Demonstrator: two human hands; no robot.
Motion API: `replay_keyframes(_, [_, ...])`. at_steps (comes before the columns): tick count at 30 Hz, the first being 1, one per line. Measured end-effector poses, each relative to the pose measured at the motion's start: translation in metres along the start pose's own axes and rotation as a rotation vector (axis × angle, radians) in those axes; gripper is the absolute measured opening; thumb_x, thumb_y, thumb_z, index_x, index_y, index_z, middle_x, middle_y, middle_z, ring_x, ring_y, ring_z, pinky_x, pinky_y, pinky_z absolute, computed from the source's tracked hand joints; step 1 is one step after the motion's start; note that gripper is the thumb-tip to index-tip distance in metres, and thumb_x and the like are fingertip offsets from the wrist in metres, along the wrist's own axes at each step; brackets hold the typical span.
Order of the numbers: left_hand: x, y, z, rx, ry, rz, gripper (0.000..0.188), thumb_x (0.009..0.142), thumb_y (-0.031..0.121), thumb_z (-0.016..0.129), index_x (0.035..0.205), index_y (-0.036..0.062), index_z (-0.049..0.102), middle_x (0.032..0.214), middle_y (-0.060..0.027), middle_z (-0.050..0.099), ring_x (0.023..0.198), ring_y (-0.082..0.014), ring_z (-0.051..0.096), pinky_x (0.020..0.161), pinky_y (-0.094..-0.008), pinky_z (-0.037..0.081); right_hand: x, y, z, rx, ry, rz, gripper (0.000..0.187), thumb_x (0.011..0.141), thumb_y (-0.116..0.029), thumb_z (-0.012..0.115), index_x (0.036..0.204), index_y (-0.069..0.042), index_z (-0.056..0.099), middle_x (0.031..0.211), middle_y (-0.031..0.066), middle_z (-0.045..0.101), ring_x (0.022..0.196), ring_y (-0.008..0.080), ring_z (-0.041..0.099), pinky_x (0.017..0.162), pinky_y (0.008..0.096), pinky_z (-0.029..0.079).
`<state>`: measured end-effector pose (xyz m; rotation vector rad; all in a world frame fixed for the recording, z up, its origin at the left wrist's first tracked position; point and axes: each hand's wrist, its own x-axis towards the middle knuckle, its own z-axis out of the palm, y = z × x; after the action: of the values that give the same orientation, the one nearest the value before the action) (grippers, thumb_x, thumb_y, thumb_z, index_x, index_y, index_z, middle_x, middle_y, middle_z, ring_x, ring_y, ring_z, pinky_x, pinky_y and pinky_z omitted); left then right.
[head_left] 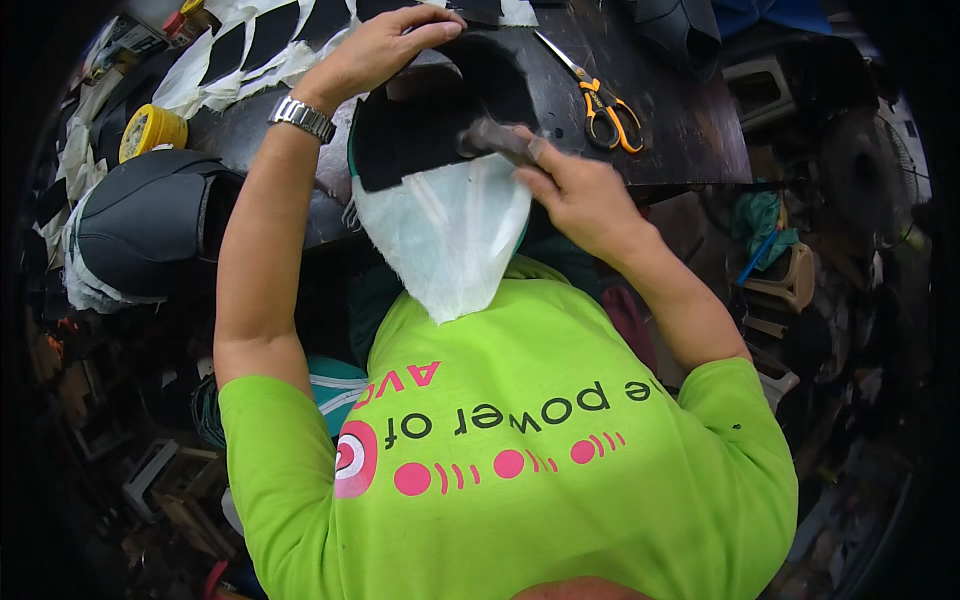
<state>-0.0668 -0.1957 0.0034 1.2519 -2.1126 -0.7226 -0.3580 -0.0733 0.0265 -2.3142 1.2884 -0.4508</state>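
A rounded black piece [440,122] lies at the table's near edge, with a white cloth-like sheet [445,235] hanging from it toward my green shirt. My left hand [392,45], with a metal watch on its wrist, is at the far left edge of the black piece, fingers stretched out and seemingly holding nothing. Closed around a short greyish-brown tool [505,142], my right hand [575,188] is over the piece's near right part. Motion smears the tool, and its exact kind is unclear.
Scissors with orange-and-black handles [608,115] lie on the dark table [690,130] to the right. A yellow tub [152,132] and a black moulded form [150,215] stand at the left. White scraps [235,75] spread across the far left. A plastic stool [785,275] is at right.
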Motion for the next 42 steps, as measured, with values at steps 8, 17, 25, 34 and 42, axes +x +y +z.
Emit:
replay_keyframes(8, [-0.008, -0.019, 0.014, -0.157, 0.063, -0.019, 0.041, 0.105, 0.043, 0.057, 0.135, 0.0159, 0.066, 0.132, -0.0070, 0.068, 0.125, -0.0220, 0.062, 0.110, -0.0323, 0.046, 0.008, -0.025, 0.011, -0.086, -0.146, -0.083, 0.036, 0.102, -0.033, 0.057, 0.135, -0.021, 0.050, 0.075, 0.0196, 0.069, 0.075, 0.0428, 0.071, 0.068, 0.0533, 0.057])
replay_keyframes(17, [-0.009, -0.020, 0.016, -0.113, 0.032, -0.022, 0.042, 0.106, 0.044, 0.056, 0.135, 0.0161, 0.066, 0.129, -0.0074, 0.068, 0.123, -0.0219, 0.063, 0.107, -0.0306, 0.047, 0.054, -0.009, 0.003, -0.150, -0.065, 0.090, 0.041, 0.103, -0.038, 0.055, 0.140, -0.019, 0.055, 0.091, 0.0233, 0.073, 0.087, 0.0451, 0.070, 0.081, 0.0524, 0.055])
replay_keyframes(25, [-0.006, -0.004, 0.015, -0.207, -0.006, -0.088, 0.040, 0.105, 0.038, 0.059, 0.135, 0.0116, 0.064, 0.126, -0.0046, 0.068, 0.117, -0.0157, 0.062, 0.101, -0.0285, 0.048, 0.070, -0.027, 0.014, -0.016, -0.121, 0.072, 0.044, 0.103, -0.041, 0.055, 0.142, -0.020, 0.057, 0.104, 0.0235, 0.073, 0.099, 0.0462, 0.068, 0.090, 0.0504, 0.053])
replay_keyframes(34, [-0.023, 0.024, -0.019, -0.041, 0.076, -0.245, 0.061, 0.090, 0.055, 0.073, 0.134, 0.0121, 0.066, 0.122, -0.0106, 0.070, 0.116, -0.0201, 0.064, 0.102, -0.0308, 0.047, 0.026, 0.013, -0.028, 0.224, -0.150, 0.013, 0.034, 0.098, -0.032, 0.066, 0.125, -0.012, 0.071, 0.097, 0.0157, 0.075, 0.088, 0.0302, 0.073, 0.081, 0.0413, 0.055])
replay_keyframes(42, [-0.107, 0.184, -0.063, 0.079, 0.593, 0.226, 0.056, 0.081, 0.040, 0.085, 0.122, 0.0051, 0.070, 0.107, -0.0070, 0.073, 0.104, -0.0191, 0.069, 0.092, -0.0341, 0.051, -0.020, 0.108, -0.079, 0.057, 0.522, 0.168, 0.033, 0.091, -0.024, 0.078, 0.119, -0.007, 0.074, 0.099, 0.0072, 0.077, 0.085, 0.0156, 0.071, 0.076, 0.0312, 0.054])
